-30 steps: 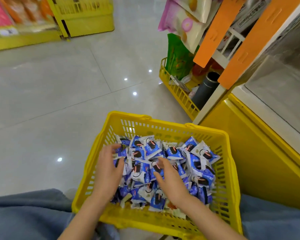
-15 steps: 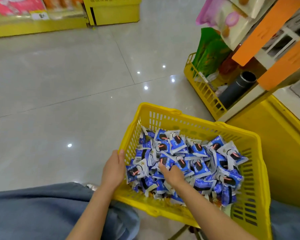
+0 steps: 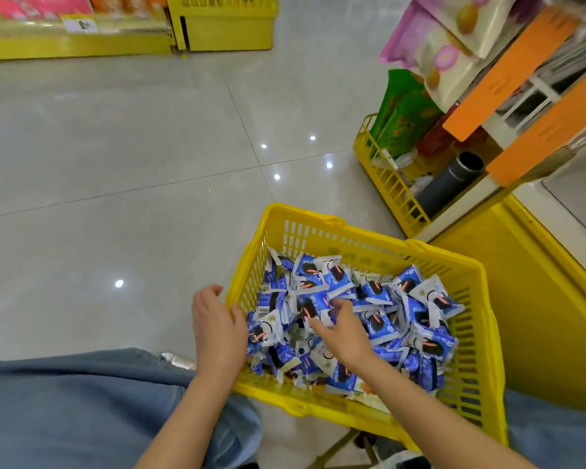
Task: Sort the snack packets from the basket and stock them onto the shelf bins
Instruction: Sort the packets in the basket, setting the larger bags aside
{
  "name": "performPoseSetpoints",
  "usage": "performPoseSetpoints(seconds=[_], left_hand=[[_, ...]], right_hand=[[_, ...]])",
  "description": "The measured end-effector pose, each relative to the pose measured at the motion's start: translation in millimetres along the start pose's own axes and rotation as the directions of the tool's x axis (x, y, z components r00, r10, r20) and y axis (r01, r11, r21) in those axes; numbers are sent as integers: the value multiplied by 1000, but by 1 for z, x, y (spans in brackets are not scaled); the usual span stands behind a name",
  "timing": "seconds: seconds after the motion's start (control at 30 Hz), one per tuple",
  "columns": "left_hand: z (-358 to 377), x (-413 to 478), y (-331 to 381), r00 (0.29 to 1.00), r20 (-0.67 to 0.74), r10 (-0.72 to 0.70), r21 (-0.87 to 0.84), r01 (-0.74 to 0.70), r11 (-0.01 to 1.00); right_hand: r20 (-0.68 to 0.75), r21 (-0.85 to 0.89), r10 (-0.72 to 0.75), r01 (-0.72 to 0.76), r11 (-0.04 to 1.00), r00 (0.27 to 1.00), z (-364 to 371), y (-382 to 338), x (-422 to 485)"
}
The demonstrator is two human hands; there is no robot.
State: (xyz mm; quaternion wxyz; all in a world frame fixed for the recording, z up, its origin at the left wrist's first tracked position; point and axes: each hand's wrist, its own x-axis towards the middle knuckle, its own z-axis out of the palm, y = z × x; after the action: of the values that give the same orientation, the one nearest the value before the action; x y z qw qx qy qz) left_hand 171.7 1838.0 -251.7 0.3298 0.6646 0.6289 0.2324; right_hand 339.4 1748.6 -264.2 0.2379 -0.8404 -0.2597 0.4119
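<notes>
A yellow plastic basket [image 3: 362,238] stands in front of me, on my lap or just past it, and holds several blue-and-white snack packets [image 3: 376,292] in a loose heap. My right hand [image 3: 344,331] is down in the heap at its left middle, with thumb and curled fingers pinching one blue-and-white packet [image 3: 313,308]. Just outside the basket's left rim is my left hand [image 3: 217,328], its fingers loosely curled and holding nothing, the thumb close to the rim. The shelf bins [image 3: 389,184] stand to the right of the basket.
A yellow wire bin at the shelf foot holds a dark cylinder [image 3: 454,181] and a green bag [image 3: 403,113]. Orange shelf strips [image 3: 508,72] and pink-white bags [image 3: 430,49] hang above it. A yellow cabinet [image 3: 538,316] flanks the basket's right side. Grey tiled floor [image 3: 115,164] stretches left.
My left hand has come out of the packets to the basket's left rim and hangs beside it. My right hand stays in the heap, fingers closing on one packet. The view has swung left.
</notes>
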Motion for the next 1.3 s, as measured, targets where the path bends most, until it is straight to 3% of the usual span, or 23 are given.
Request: performPoseSetpoints(seconds=[0.07,0.1,0.13,0.17,0.23,0.27,0.3,0.37,0.47,0.57,0.7,0.87,1.07,1.23,1.3], left_hand=[[1,-12,8,986,-17,167,36,-166,985],[5,-17,13,977,53,207,-39,-205,978],[8,-22,20,969,184,168,-154,-140,978],[11,-26,28,925,374,67,-252,32,967],[14,-29,40,692,718,-72,-313,414,855],[17,-32,39,605,795,-43,-348,513,785],[18,-36,38,572,820,-8,-391,571,722],[15,-39,36,598,801,-21,-436,607,664],[14,-32,31,745,666,-39,-460,450,766],[5,-16,27,845,535,10,-568,351,744],[-15,6,23,934,356,-34,-651,274,708],[-22,17,13,939,324,-116,-635,307,709],[-18,16,11,935,329,-133,-621,321,716],[-19,20,10,931,339,-139,-648,338,682],[-19,20,9,930,339,-144,-655,343,673]], right_hand=[[25,-9,-75,76,997,997,-17,1,-7],[42,37,-85,83,996,996,-23,0,-11],[67,99,-83,76,992,994,-29,-3,-17],[101,153,-80,64,986,992,-32,-8,-23],[149,191,-136,106,976,979,-32,-15,-38],[157,168,-181,154,974,971,-29,-17,-46],[166,118,-226,209,971,960,-25,-20,-53],[182,-49,-308,321,946,934,-16,-27,-63],[178,-208,-360,393,896,916,-3,-36,-63],[236,-70,-397,423,904,887,10,-39,-56],[92,120,-294,283,952,951,25,-29,-32],[154,81,-111,100,992,982,55,-20,-2],[51,32,-119,118,992,992,77,-27,13],[187,-28,-52,58,998,981,79,-29,26],[162,3,-37,37,999,986,85,-33,27]])
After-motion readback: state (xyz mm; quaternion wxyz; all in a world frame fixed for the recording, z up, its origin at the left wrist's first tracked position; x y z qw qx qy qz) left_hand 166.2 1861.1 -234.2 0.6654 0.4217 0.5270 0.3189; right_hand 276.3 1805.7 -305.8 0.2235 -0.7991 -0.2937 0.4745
